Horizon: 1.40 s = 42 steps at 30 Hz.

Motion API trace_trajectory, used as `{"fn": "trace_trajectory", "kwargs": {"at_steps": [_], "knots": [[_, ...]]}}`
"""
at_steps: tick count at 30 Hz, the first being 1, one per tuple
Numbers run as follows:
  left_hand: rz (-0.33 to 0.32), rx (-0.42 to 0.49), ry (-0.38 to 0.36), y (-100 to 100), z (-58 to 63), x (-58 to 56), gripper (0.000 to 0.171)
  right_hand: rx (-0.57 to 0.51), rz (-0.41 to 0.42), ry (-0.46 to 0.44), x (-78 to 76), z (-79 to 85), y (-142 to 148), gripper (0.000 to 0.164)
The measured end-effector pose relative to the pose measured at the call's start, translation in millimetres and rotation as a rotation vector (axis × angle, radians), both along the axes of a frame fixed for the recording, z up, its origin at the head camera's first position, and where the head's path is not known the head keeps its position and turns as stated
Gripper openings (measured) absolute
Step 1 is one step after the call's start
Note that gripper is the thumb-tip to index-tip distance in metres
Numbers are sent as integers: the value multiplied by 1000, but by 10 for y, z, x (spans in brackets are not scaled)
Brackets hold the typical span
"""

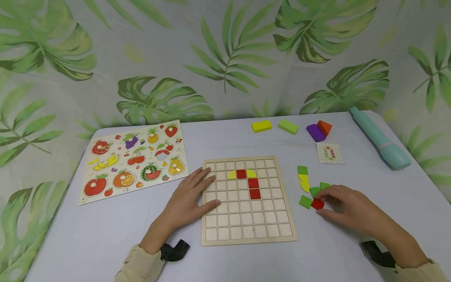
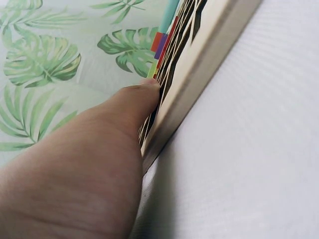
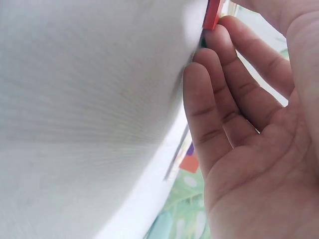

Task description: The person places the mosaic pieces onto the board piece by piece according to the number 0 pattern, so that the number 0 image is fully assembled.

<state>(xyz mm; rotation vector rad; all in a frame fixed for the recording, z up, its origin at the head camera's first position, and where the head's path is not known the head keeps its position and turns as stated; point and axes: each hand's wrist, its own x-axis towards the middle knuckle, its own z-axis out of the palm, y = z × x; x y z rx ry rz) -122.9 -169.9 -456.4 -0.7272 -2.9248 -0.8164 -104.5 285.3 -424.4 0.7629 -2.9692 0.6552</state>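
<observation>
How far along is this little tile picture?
Looks done: three red tiles and two yellow pieces sit on the gridded board. In hand: the right hand pinches another red tile. Apparently left: four green tiles and two loose yellow pieces, lying beside the board.

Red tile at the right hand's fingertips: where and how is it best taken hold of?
Probably by its near and far edges, pinched between thumb and forefinger, coming from the right, where the right hand is. The red tile is small and flat, and a green tile crowds its left side.
</observation>
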Motion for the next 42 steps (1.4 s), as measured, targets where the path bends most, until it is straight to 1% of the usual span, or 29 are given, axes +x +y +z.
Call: {"fn": "trace_trajectory", "kwargs": {"at_steps": [3, 6, 11, 18, 24, 30, 34, 37, 42], "knots": [[1, -1, -3, -2, -6, -1, 75, -4, 17, 11, -6, 1, -13, 39], [3, -6, -6, -3, -12, -1, 75, -14, 42, 40, -24, 8, -44, 41], [3, -6, 0, -11, -34, -3, 74, -40, 82, 55, -79, 48, -160, 40], [3, -4, 2, 1, -23, 6, 75, -34, 109, -5, -153, 118, -401, 36], [10, -13, -16, 10, -6, 10, 76, -57, 144, -73, -207, 131, -644, 31], [11, -12, -20, 12, -8, 7, 75, -41, 199, -120, -241, 125, -893, 26], [12, -9, -18, 9, -10, 5, 75, -47, 260, -107, -259, 90, -1042, 24], [11, -10, -16, 8, -6, 5, 75, -48, 289, -97, -263, 75, -1144, 24], [5, -5, -7, 9, -2, 6, 75, -30, 306, -87, -259, 69, -1264, 23]]}}
